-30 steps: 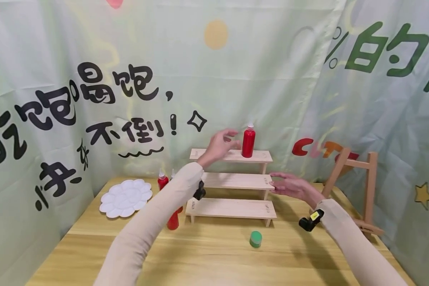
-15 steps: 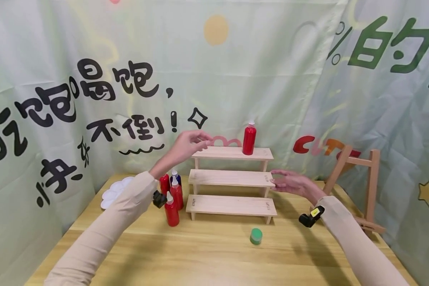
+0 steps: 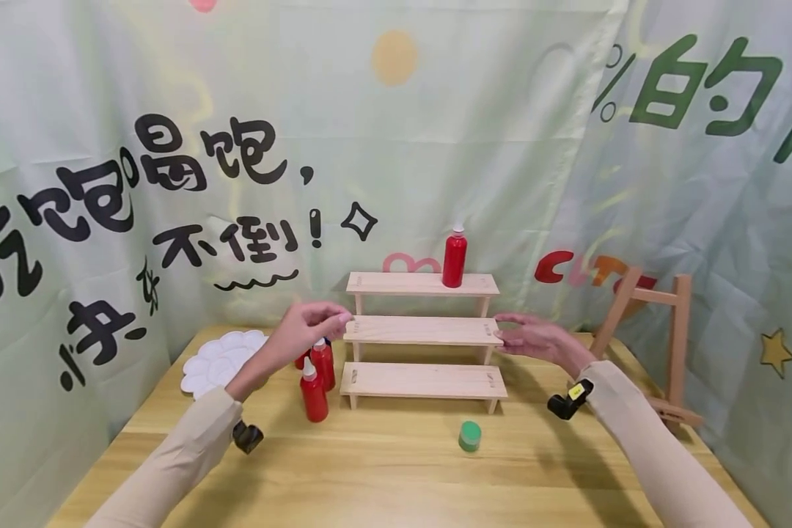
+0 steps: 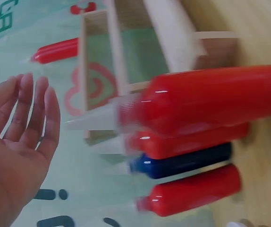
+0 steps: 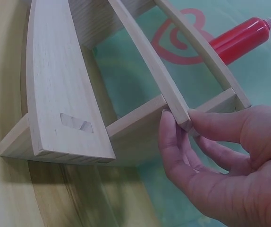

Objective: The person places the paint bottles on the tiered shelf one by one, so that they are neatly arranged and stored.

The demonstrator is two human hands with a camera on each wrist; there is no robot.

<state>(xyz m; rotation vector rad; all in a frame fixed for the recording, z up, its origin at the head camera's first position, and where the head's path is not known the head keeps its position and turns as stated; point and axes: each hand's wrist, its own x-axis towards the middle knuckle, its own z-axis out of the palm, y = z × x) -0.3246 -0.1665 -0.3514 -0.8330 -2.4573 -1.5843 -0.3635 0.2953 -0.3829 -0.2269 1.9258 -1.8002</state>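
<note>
A three-step wooden display stand (image 3: 424,330) stands on the table, and one red squeeze bottle (image 3: 454,259) is upright on its top step. My right hand (image 3: 541,342) pinches the right end of the middle step (image 5: 147,61) between thumb and fingers. Near the left end of that step, my left hand (image 3: 300,341) hovers above a group of squeeze bottles, its fingers loosely bent and holding nothing. The group has red bottles (image 3: 313,394) and a dark blue bottle (image 4: 187,160); in the head view the left hand partly hides it.
A small green-lidded jar (image 3: 470,436) sits in front of the stand. The white flower-shaped palette (image 3: 218,359) lies at the back left, partly behind the left forearm. A wooden easel (image 3: 676,345) stands at the right, and a printed curtain (image 3: 488,132) hangs behind the table.
My left hand has drawn back from beside the bottle on the top step, moving left and down over the bottle group. The right hand keeps its place on the middle step.
</note>
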